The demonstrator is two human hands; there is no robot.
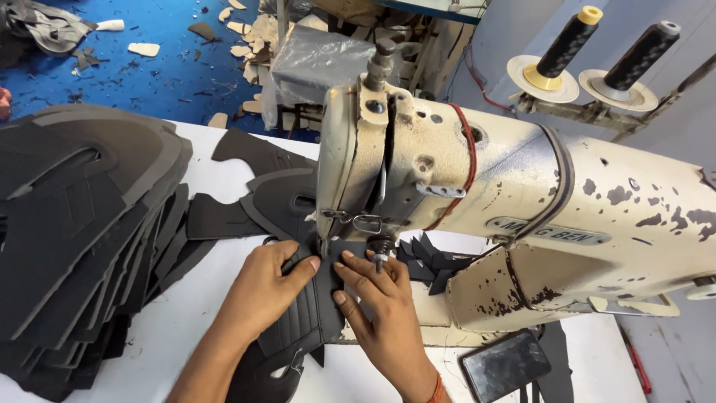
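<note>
Both hands flat on a dark grey cut piece (pixel 313 313) lying on the worktop (pixel 179 328) right under the needle area of an old cream sewing machine (pixel 522 201) with chipped paint. Left hand (pixel 261 287): fingers together, pressed on the left side of the piece, grip not closed round anything, just holding it down. Right hand (pixel 377 306): fingers spread a bit, tips on the piece just near the presser foot (pixel 379 257), also pressing flat, no clamp. The piece runs from under the foot toward the near edge, between the two wrists; its near end has a cutout.

Left of the hands: a big stack of same dark grey cut pieces (pixel 82 224), fanned out, filling the left side of the worktop. More single pieces (pixel 261 186) lie far of the hands, beside the machine head. Small dark offcuts (pixel 432 265) sit right of the foot on the machine bed.

Near right: a black phone (pixel 506 364), screen up, below the machine arm. Far right: two thread cones (pixel 604 48) on a stand. Far left: blue floor (pixel 134 75) with scraps.
</note>
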